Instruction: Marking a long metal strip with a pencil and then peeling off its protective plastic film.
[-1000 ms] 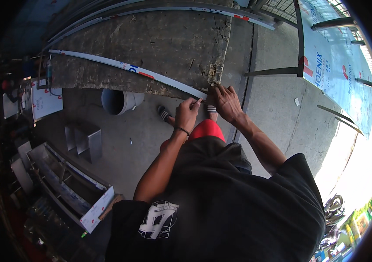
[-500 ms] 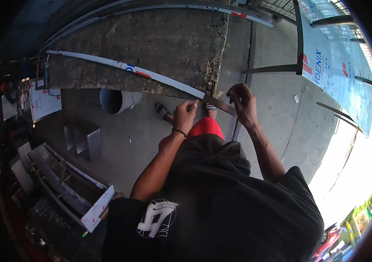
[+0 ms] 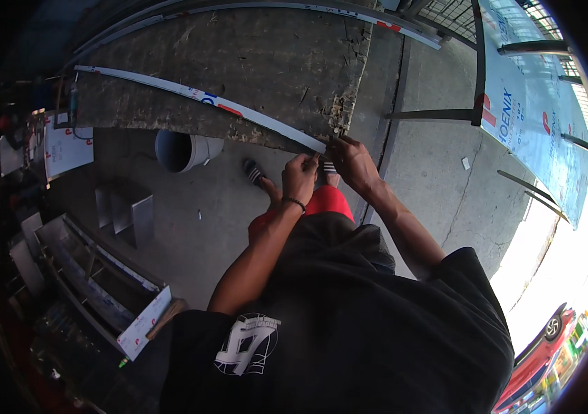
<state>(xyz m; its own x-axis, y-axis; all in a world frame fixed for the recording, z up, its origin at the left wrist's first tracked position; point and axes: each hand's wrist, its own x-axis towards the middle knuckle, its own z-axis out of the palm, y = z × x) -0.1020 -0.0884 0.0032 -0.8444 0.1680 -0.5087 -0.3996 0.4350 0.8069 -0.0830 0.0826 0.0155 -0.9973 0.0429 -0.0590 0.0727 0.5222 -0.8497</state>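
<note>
A long, narrow metal strip (image 3: 259, 119) with white and blue film on it lies slantwise across a dark, worn workbench (image 3: 239, 62), its near end reaching past the bench edge. At that end both hands meet. My left hand (image 3: 299, 181), with a dark beaded bracelet at the wrist, is closed in a pinch just under the strip's edge; what it pinches is too small to make out. My right hand (image 3: 353, 164) is closed over the strip's end, fingertips bent down against it, and hides the part beyond the film.
A whitish bucket (image 3: 187, 150) stands beside the bench. On the left are a grey metal box (image 3: 125, 214) and a long metal frame (image 3: 145, 328). Film-covered sheet metal on legs (image 3: 515, 103) rises at right. Another long strip (image 3: 294, 5) lies along the bench's far side.
My right hand has moved left and down onto the strip's end, covering the bare metal seen there before. My left hand has shifted slightly right and stays pinched.
</note>
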